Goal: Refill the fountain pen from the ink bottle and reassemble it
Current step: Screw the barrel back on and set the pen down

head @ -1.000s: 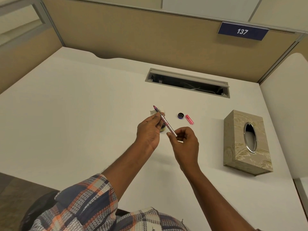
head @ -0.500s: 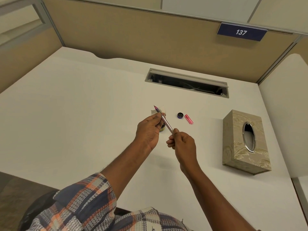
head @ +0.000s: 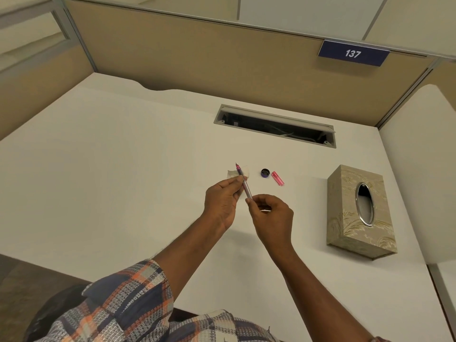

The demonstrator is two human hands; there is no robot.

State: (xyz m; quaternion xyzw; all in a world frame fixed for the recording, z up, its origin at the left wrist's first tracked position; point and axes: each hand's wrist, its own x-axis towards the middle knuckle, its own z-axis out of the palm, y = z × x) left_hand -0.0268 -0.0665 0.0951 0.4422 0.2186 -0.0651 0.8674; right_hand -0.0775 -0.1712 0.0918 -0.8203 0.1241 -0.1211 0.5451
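Spanning both hands' grip: pen (head: 244,185).

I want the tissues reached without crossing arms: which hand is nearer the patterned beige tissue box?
Right. The right hand, pinching the pen's lower end, sits closer to the patterned beige tissue box; the left hand is farther, beyond the right hand.

Even, warm overhead light, soft shadows on the desk (head: 123,169). Wide-angle bending at edges. Focus sharp, no glare.
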